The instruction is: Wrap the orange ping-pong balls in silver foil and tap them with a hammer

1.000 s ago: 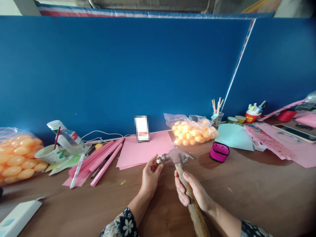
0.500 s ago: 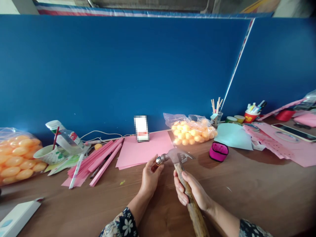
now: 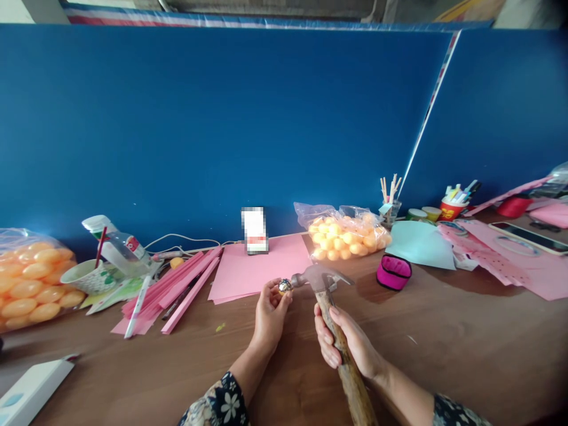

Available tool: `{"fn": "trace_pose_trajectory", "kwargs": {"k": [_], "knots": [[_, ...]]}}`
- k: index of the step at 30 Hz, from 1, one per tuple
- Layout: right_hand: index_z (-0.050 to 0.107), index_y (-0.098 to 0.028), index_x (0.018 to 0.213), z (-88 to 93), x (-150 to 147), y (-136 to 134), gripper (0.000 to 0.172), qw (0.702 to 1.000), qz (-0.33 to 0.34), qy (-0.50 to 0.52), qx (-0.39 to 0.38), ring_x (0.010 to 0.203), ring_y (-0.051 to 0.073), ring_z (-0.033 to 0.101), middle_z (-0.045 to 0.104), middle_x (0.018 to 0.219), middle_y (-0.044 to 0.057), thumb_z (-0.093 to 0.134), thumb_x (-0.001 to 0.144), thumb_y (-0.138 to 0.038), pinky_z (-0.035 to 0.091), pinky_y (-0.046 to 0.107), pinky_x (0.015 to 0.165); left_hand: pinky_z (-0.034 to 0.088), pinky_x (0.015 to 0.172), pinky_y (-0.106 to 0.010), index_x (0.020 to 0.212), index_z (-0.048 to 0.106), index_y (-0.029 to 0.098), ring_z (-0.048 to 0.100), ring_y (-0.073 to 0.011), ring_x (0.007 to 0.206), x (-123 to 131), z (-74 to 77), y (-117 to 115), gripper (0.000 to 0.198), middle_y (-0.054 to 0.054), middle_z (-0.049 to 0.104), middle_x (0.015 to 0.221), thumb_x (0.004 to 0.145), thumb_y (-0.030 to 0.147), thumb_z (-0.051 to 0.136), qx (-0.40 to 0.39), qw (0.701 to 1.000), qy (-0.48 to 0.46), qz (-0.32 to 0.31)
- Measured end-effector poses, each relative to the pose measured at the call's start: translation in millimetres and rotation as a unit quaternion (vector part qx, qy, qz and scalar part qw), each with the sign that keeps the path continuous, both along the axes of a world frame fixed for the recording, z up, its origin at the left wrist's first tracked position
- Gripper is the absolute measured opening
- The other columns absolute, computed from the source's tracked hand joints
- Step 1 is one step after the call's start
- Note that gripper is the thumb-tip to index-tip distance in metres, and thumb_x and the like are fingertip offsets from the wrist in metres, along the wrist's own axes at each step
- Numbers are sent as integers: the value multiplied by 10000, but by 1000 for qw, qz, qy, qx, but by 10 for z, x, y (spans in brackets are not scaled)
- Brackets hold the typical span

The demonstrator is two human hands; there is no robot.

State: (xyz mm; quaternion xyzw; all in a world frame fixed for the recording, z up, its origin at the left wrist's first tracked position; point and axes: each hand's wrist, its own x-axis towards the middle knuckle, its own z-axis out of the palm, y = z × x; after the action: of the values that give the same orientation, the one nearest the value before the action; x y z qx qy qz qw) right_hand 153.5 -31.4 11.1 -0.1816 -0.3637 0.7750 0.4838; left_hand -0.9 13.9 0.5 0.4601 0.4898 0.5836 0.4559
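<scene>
The left hand (image 3: 270, 316) pinches a small shiny metal ball (image 3: 284, 286) between its fingertips, just above the brown tabletop (image 3: 465, 349) at the near edge of a pink paper sheet (image 3: 261, 267). The right hand (image 3: 348, 346) is wrapped tight around the wooden handle of a hammer (image 3: 331, 307), whose steel face sits right against the ball. A bag of orange balls (image 3: 348, 235) lies behind, and a magenta pouch (image 3: 393, 273) rests to the right.

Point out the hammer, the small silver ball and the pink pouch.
hammer (image 3: 320, 277): head view, on its metal head.
small silver ball (image 3: 284, 286): head view, on its shiny top.
pink pouch (image 3: 393, 273): head view, on its front side.
</scene>
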Motion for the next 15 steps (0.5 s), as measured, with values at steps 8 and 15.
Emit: {"fn": "trace_pose_trajectory", "kwargs": {"k": [8,15], "knots": [[479,-171,915,-24,-16,0,255,1000,12,-23,8,317,35,356,434,580,-58,287,919,-338,336,172,327,451,815,-290,1105,487,203,605,-159,888,-12,-57,17,441,-62,639,1006,695,258,642,14,999,-21,-39],[481,-169,912,10,-13,-5,264,1000,5,-11,3,319,33,346,428,583,-58,289,917,-349,331,172,330,459,791,-293,1124,499,181,609,-166,858,-22,-53,3,436,-68,651,979,723,305,616,-1,999,6,-39]]}}
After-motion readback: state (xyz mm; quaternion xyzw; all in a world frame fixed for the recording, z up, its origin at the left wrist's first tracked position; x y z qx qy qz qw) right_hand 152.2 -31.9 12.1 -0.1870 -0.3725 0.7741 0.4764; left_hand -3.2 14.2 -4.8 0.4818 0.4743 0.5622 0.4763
